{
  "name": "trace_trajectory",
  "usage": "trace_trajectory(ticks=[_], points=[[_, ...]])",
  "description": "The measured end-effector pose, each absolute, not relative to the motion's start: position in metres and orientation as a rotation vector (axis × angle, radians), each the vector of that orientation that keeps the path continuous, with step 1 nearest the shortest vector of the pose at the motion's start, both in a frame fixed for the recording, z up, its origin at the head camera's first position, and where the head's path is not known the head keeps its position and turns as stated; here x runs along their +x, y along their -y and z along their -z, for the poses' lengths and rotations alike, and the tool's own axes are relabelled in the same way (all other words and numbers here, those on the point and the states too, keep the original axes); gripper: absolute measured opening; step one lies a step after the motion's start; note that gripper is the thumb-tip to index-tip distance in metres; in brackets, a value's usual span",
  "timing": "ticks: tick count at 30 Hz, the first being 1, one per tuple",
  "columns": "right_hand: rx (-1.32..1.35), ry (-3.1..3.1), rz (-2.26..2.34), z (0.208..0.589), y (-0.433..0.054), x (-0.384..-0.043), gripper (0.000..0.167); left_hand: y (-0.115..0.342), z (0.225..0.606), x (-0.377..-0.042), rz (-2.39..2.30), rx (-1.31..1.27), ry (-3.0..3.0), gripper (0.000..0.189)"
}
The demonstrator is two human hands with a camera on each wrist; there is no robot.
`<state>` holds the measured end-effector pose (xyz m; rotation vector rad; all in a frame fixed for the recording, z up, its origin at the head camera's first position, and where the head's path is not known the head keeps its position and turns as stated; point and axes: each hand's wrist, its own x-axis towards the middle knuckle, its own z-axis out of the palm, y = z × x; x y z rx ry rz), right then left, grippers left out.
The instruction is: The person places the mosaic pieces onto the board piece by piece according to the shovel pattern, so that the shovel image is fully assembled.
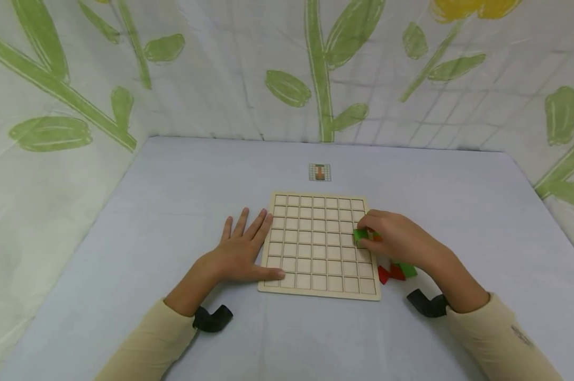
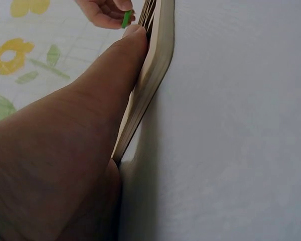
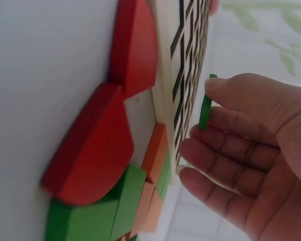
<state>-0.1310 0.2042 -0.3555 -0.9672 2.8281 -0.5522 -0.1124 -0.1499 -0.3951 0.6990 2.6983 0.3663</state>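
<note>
A pale wooden grid board [image 1: 319, 292] lies flat on the table, its square cells bare where they show. My left hand [image 1: 243, 255] is spread at the board's left side, fingers straight, with the thumb resting on the front left corner. Over the board's right columns, my right hand [image 1: 395, 235] pinches a thin green tile [image 1: 360, 238] between thumb and fingers. In the right wrist view the green tile [image 3: 206, 104] is held on edge, above the board's surface.
Red blocks [image 1: 391, 273], a green block [image 1: 407, 270] and orange blocks [image 3: 153, 155] lie by the board's right edge, partly under my right hand. Behind the board is a small picture card [image 1: 320, 172] with an orange and green pattern. A flower-painted curtain [image 1: 287, 63] hangs behind the table.
</note>
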Motion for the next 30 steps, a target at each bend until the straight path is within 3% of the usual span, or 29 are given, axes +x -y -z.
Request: trace_trajectory(ticks=[30], points=[[-1.017, -2.78, 0.645, 0.342, -0.142, -0.166, 0.01, 0.148, 0.391, -0.111, -0.328, 0.677, -2.698, 0.126]])
